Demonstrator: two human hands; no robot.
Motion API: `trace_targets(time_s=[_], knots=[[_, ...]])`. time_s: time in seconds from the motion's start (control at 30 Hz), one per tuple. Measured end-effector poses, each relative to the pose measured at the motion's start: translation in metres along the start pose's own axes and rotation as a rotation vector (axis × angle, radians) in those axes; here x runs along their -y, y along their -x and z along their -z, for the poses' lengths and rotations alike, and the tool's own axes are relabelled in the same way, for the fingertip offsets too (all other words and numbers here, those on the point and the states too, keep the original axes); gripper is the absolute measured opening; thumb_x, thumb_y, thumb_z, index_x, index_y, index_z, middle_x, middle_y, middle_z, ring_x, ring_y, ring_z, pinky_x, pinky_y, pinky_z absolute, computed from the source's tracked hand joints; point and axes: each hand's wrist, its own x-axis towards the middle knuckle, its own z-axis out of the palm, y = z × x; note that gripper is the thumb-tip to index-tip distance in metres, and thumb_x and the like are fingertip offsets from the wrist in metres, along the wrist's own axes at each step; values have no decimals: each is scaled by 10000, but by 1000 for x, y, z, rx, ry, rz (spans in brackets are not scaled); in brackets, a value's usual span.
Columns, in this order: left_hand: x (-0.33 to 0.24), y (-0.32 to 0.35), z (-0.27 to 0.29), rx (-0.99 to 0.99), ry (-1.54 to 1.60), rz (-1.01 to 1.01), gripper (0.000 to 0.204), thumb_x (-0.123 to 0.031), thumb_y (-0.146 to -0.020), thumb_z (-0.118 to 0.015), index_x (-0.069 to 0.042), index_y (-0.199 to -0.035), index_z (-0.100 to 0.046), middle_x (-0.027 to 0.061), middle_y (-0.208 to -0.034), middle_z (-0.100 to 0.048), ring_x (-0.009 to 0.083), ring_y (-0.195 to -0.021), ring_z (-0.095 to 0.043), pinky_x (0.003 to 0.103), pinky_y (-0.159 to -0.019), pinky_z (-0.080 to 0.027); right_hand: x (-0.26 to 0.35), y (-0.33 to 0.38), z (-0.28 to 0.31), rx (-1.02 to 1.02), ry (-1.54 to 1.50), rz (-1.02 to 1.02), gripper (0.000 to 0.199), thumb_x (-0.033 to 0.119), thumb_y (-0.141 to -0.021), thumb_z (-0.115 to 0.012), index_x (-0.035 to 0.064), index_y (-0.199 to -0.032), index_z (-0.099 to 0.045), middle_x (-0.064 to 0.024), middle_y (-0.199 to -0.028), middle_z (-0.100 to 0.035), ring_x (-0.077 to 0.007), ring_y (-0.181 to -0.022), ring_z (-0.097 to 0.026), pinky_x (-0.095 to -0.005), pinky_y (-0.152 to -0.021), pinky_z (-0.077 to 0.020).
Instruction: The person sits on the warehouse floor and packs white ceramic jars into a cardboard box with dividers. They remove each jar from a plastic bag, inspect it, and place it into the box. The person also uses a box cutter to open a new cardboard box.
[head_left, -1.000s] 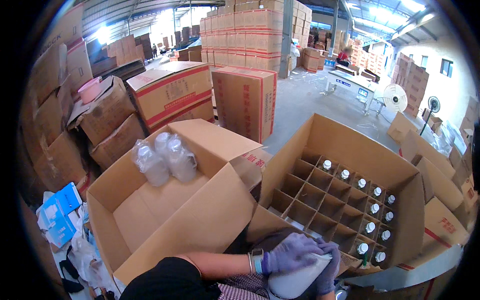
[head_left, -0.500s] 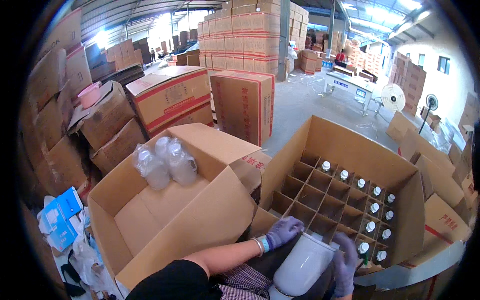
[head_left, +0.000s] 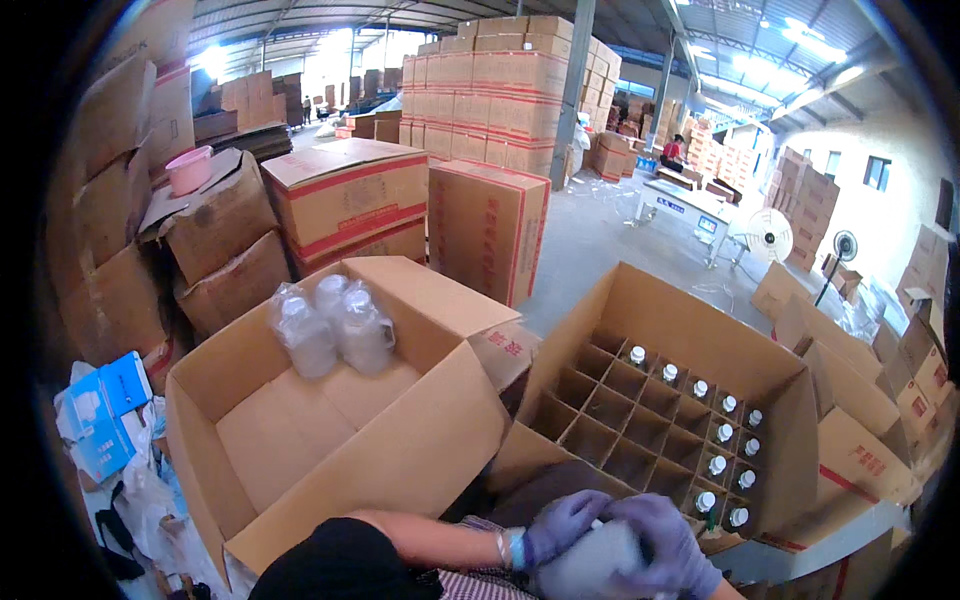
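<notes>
My left hand, in a purple glove, is closed at the upper left edge of a pale white bottle low in the view. My gloved right hand wraps round its right side. The bottle is blurred, and its lower end runs out of the picture. Just beyond my hands stands an open carton with cardboard dividers. White-capped bottles fill cells along its far and right sides. Inside the open carton on the left, several frosted bottles in clear plastic bags stand in the far corner.
Closed cartons stand behind the left box, with worn cartons and a pink basin beside them. Blue packaging and plastic lie at the far left. Flattened cartons lean at the right. Farther off are fans and a seated person.
Both hands have drawn closer together round the bottle, which now sits lower and nearer me. My right hand has moved from beside it onto it. The view has shifted slightly.
</notes>
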Motion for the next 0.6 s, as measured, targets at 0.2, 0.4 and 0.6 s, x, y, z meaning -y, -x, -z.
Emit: trace_targets(time_s=[0.2, 0.4, 0.6], knots=[[-4, 48, -28, 178, -274, -136, 944, -319, -867, -753, -39, -1587, -212, 169, -1506, -460, 242, -1340, -490, 341, -1129, -369, -80, 61, -22, -7, 552, -94, 509, 150, -840, -659, -2, -1312, -543, -212, -1296, -564, -367, -1173, -569, -433, -994, -476], [-19, 23, 45, 574, 8, 1, 763, -152, -809, -770, -39, -1491, -446, 82, -1379, -597, 153, -1243, -545, 336, -1091, -415, 13, 5, -17, 94, 98, 213, 433, 161, -836, -634, 40, -1249, -586, -184, -1249, -581, -367, -1154, -571, -426, -1006, -461], [-17, 67, -48, 215, -355, -115, 1068, -326, -793, -776, -95, -1611, -129, 303, -1472, -442, 397, -1368, -457, 394, -1144, -355, -98, 75, -46, -242, -660, -756, 517, 241, -819, -700, 37, -1275, -570, -147, -1202, -560, -266, -1172, -550, -380, -989, -468]])
